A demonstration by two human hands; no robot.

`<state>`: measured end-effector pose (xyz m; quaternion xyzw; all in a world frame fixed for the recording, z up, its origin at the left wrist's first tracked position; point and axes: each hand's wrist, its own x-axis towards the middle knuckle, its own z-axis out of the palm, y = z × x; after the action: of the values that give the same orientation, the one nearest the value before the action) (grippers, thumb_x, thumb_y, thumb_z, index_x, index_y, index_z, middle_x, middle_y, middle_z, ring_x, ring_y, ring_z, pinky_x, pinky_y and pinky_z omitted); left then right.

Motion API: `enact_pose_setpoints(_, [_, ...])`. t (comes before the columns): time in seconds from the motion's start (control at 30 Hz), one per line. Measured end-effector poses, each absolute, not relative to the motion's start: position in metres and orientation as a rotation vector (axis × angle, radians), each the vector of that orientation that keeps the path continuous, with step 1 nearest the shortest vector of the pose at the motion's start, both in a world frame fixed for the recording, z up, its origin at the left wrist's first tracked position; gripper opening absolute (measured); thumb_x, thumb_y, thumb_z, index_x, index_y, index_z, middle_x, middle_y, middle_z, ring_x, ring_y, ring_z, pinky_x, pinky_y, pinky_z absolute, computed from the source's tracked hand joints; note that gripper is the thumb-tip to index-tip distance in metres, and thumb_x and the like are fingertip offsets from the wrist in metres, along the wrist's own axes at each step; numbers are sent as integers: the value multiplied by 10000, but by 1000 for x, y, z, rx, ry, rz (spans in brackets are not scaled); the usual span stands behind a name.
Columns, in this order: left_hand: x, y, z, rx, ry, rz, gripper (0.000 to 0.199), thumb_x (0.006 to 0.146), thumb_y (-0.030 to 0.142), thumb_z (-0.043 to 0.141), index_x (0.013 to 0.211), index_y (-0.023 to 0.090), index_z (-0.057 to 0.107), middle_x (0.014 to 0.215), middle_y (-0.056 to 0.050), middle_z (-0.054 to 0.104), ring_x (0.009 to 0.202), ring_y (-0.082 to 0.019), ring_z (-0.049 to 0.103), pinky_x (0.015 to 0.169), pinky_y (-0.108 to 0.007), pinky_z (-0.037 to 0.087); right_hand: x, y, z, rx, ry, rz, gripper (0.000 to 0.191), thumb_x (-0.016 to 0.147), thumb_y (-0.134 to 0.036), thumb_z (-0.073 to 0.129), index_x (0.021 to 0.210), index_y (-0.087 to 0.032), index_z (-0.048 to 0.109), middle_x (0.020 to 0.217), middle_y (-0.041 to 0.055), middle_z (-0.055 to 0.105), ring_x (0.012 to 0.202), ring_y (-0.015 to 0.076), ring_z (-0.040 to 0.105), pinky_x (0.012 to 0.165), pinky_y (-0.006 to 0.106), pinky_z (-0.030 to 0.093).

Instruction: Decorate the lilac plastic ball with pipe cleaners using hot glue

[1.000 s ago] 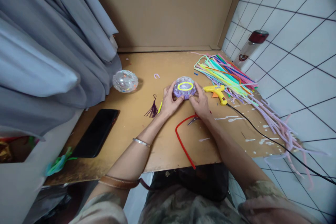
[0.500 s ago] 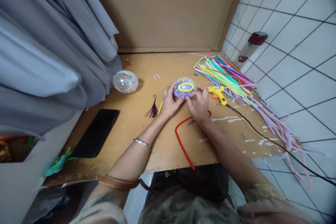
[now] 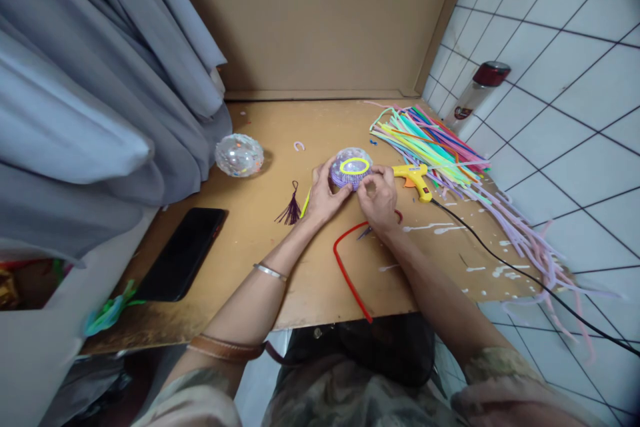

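Between my hands is a clear, round ball (image 3: 351,155) with purple strands round its near side and a yellow ring on top. My left hand (image 3: 326,195) is closed round the ball's left side, thumb pressed to the front. At the front right of the ball, the fingers of my right hand (image 3: 379,199) are pinched together; whatever is between them is too small to make out. A red pipe cleaner (image 3: 345,267) lies bent below my right hand, next to a small dark pointed tool (image 3: 365,233). A dark tassel (image 3: 291,205) lies left of my left hand.
A yellow glue gun (image 3: 416,179) lies right of my hands, its black cord running off right. Behind it spreads a heap of coloured pipe cleaners (image 3: 430,140). On the left are a second clear ball (image 3: 240,155) and a black phone (image 3: 183,253). A bottle (image 3: 475,97) stands by the tiled wall.
The fingers of my right hand have drawn together into a pinch and come slightly off the ball's front. My left hand and the ball have hardly moved.
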<state>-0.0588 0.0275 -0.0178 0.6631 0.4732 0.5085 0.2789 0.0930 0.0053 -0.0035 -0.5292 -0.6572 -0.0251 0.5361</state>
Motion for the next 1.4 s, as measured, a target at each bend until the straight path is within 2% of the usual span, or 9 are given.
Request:
enact_pose_setpoints(0.13, [-59,27,-17,1779,1267,1355,738,786,388,751,1446,292,436,1409,-117,483,1323,-292,536,1147,-489,425,94,6,-2,-1234,-1552,-41,96,838,-194,561,757,-246,558,1062,95,597,1051,258,618,962,451,544])
enact_pose_setpoints(0.37, [-59,28,-19,1794,1249,1363,739,803,426,741,1459,299,426,1421,-116,471,1344,-287,514,1158,-484,414,99,4,-1,-1238,-1576,111,76,837,-189,551,785,-238,576,1074,106,576,1071,291,587,1014,518,485])
enact_pose_setpoints(0.63, [-60,29,-20,1801,1251,1366,740,809,441,734,1465,293,424,1416,-122,475,1348,-291,507,1163,-491,408,97,3,-1,-1217,-1585,-3,106,869,-206,550,773,-238,580,1051,95,584,1037,262,611,971,467,531])
enact_pose_setpoints(1.03, [-60,27,-15,1764,1257,1357,745,790,442,747,1447,273,438,1432,-136,470,1344,-302,517,1155,-502,415,98,1,3,-1224,-1548,120,111,848,-230,590,744,-227,629,1079,101,591,1063,276,613,1002,492,522])
enact_pose_setpoints(1.2, [-55,18,-1,1694,1383,1340,768,755,509,779,1407,254,465,1421,-143,491,1312,-317,549,1123,-506,446,94,0,2,-1198,-1564,84,107,863,-241,590,769,-223,638,1073,101,595,1039,263,617,975,468,536])
enact_pose_setpoints(1.4, [-50,12,6,1668,1468,1332,763,724,460,811,1377,252,476,1383,-134,521,1286,-311,570,1078,-494,485,93,1,0,-1175,-1574,80,107,865,-217,589,769,-218,636,1077,98,586,1054,256,612,970,440,530])
